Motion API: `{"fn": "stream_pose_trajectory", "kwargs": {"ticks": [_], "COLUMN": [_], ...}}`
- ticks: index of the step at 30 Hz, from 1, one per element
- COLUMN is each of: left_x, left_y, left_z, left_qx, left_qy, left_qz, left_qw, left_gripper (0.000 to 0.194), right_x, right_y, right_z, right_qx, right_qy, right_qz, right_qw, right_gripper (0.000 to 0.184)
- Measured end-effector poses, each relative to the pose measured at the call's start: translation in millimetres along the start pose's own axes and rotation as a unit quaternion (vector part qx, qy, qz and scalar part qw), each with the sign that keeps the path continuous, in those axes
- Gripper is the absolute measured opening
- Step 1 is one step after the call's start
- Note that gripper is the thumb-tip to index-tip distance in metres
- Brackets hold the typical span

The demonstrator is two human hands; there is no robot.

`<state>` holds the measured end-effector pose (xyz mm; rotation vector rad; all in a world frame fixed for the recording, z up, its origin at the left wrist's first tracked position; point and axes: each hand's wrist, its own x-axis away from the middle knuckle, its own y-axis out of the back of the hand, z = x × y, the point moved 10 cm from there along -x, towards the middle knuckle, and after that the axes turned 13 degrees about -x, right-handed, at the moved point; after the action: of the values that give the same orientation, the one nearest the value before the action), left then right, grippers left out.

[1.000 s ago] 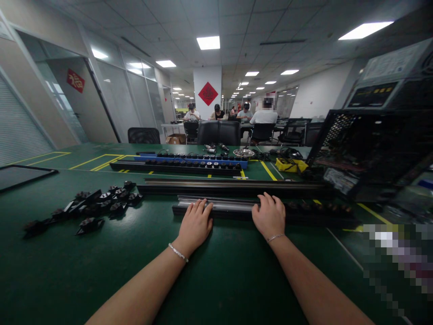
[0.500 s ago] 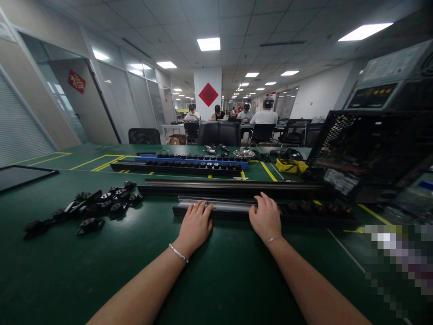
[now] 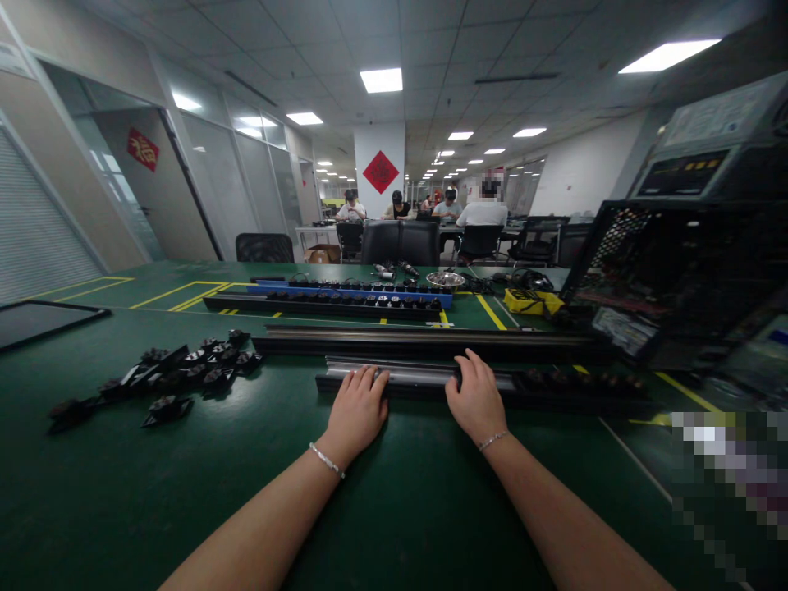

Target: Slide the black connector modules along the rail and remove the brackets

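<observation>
Your right hand (image 3: 476,400) has slid left along near black rail (image 3: 415,384) on green bench (image 3: 185,484). Longer rail (image 3: 424,337) just behind; loose black modules (image 3: 215,379) left. Left fingers (image 3: 362,384) close together, right slightly parted, touching black rail; clamping, cannot tell.

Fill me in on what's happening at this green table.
A person has both hands at the nearest black rail: the left hand rests over its left part, the right hand near its middle. Small dark parts line its right stretch. A longer rail lies just beyond, and loose dark pieces are scattered to the left on the green table.
</observation>
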<state>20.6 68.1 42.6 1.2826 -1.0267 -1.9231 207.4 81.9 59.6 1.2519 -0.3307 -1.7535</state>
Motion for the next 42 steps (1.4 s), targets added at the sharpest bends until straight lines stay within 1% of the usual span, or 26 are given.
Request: {"fn": "stream_pose_trajectory", "kwargs": {"ticks": [2, 5, 7, 10, 16, 22, 27, 31, 35, 42], "left_x": [0, 0, 0, 0, 0, 1, 1, 0, -1, -1], "left_y": [0.3, 0.2, 0.0, -0.6, -1.0, -2.5, -3.1, -3.0, -3.0, -5.4], "left_z": [0, 0, 0, 1, 0, 0, 0, -1, 0, 0], "left_qx": [0.001, 0.003, 0.004, 0.003, 0.003, 0.000, -0.005, -0.011, -0.011, -0.006], "left_qy": [-0.001, -0.004, -0.002, -0.001, 0.000, -0.002, -0.003, 0.002, 0.008, 0.014], "left_qz": [0.002, 0.003, 0.002, 0.001, 0.001, 0.002, 0.000, -0.001, 0.001, 0.013], "left_qw": [1.000, 1.000, 1.000, 1.000, 1.000, 1.000, 1.000, 1.000, 1.000, 1.000], "left_gripper": [0.043, 0.044, 0.044, 0.044, 0.044, 0.044, 0.045, 0.048, 0.048, 0.049], "right_x": [-1, -2, -2, -1, 0, 0, 1, 1, 1, 6], "right_y": [5, 14, 16, 14, 6, 1, -4, -11, -12, -21], "right_z": [-2, -11, -16, -16, -2, 2, 10, 16, 18, 27], "right_qx": [0.010, 0.061, 0.091, 0.099, 0.081, 0.049, 0.016, -0.017, -0.047, -0.094], "right_qy": [-0.013, -0.061, -0.089, -0.099, -0.069, -0.046, -0.003, 0.020, 0.024, 0.039], "right_qz": [-0.011, -0.028, -0.023, -0.004, 0.020, 0.047, 0.063, 0.093, 0.106, 0.148], "right_qw": [1.000, 0.996, 0.992, 0.990, 0.994, 0.997, 0.998, 0.995, 0.993, 0.984], "right_gripper": [0.040, 0.041, 0.040, 0.039, 0.033, 0.021, 0.016, 0.015, 0.016, 0.022]}}
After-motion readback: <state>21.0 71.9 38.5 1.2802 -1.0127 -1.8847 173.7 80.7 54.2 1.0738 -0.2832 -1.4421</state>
